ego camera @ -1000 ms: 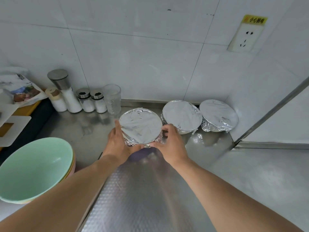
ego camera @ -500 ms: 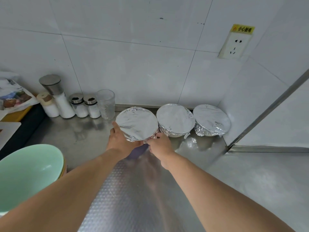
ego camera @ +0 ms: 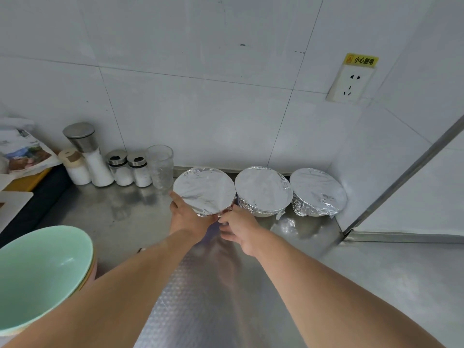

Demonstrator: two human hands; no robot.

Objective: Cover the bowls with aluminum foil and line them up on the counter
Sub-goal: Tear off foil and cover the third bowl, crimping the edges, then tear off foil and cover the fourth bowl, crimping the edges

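Note:
Three foil-covered bowls stand in a row along the back wall of the steel counter. My left hand and my right hand hold the leftmost foil-covered bowl by its near side, fingers curled round its lower rim. It stands right beside the middle foil-covered bowl. The right foil-covered bowl stands in the corner. A sheet of embossed aluminum foil lies on the counter under my forearms. A stack of uncovered bowls, the top one mint green, is at the near left.
Salt shakers, a tall grinder and a clear glass stand against the wall left of the bowls. A wall socket is at the upper right. A metal-framed panel closes the right side.
Both hands have pushed the leftmost covered bowl back toward the wall and to the right, until it sits in line next to the middle bowl.

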